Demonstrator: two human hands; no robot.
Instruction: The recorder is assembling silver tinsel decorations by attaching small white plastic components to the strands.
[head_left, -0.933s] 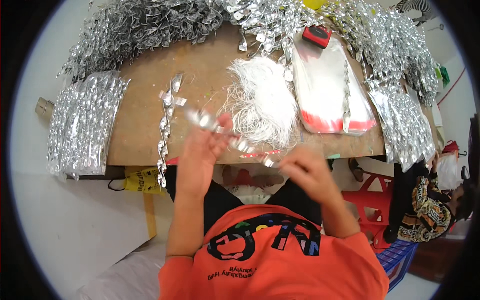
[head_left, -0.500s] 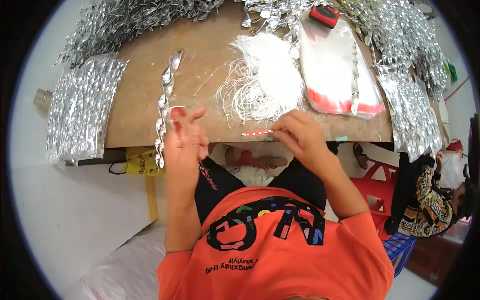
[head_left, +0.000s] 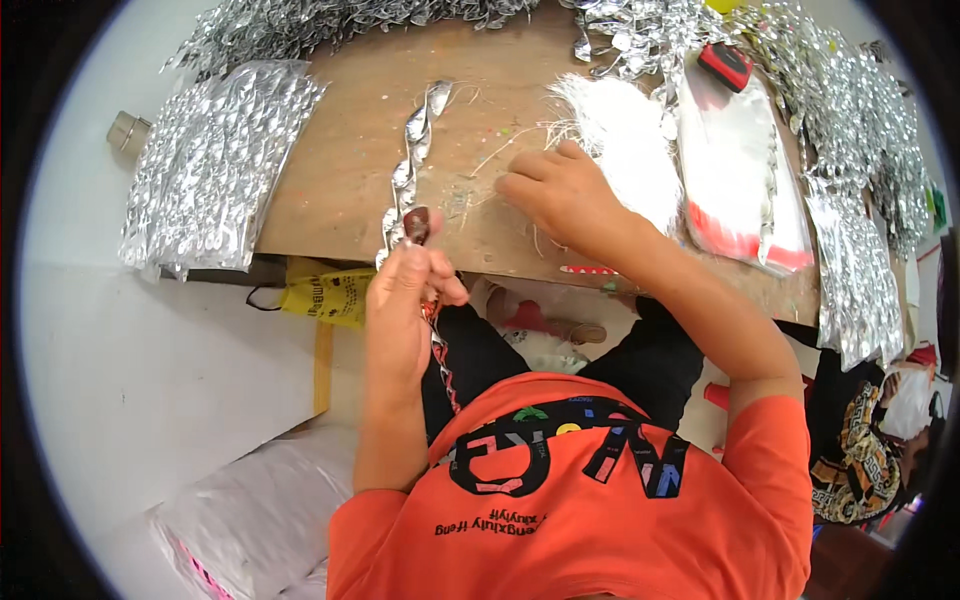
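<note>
My left hand (head_left: 408, 295) is closed at the table's front edge, its fingers curled. A dark red cap (head_left: 417, 225) covers one of its fingertips. From the hand hangs a twisted strand (head_left: 443, 360) of shiny foil with red reflections. Beside the hand, another twisted silver foil strand (head_left: 404, 175) lies lengthwise on the table. My right hand (head_left: 565, 195) is over the table, left of a bundle of white threads (head_left: 625, 140). Its fingers are bent together and their tips are turned away, so what they hold cannot be made out. A small red-and-white strip (head_left: 590, 269) lies at the front edge.
Packed silver strands (head_left: 225, 165) lie at the left table end, and more silver strands (head_left: 860, 260) hang at the right. Clear plastic bags with red ends (head_left: 735, 170) lie right of the threads, a red-black tape measure (head_left: 724, 67) on top. A yellow bag (head_left: 325, 298) hangs below the edge.
My right hand has left the red-and-white strip and moved up and left over the table. My left hand has curled its fingers. The whole view has shifted, so the table appears farther right.
</note>
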